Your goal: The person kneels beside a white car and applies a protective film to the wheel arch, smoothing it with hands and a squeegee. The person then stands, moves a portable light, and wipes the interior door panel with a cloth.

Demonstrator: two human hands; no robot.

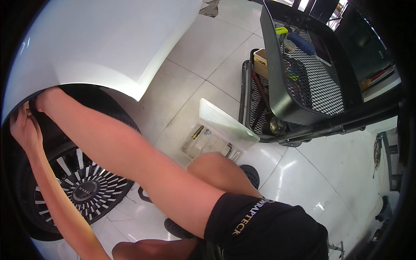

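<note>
Both arms reach to the wheel arch of a white car body panel (107,39). My left hand (27,130) is up against the arch edge at the far left, fingers bent upward around it or behind it. Beside it, my right hand (44,99) goes in under the lip of the arch, and its fingers are mostly hidden. What either hand holds, if anything, cannot be made out. Below them is a car wheel with a black and silver spoked rim (86,191), its centre cap bearing writing. The dark tyre (120,113) shows behind my right forearm.
On the tiled floor, a clear plastic organizer case (208,144) has its lid raised; a yellow-black screwdriver (194,137) and hex keys (229,149) lie inside. A black mesh-tray cart (282,104) carries a phone (320,48), a blue cylinder (301,44) and a beige box (260,63).
</note>
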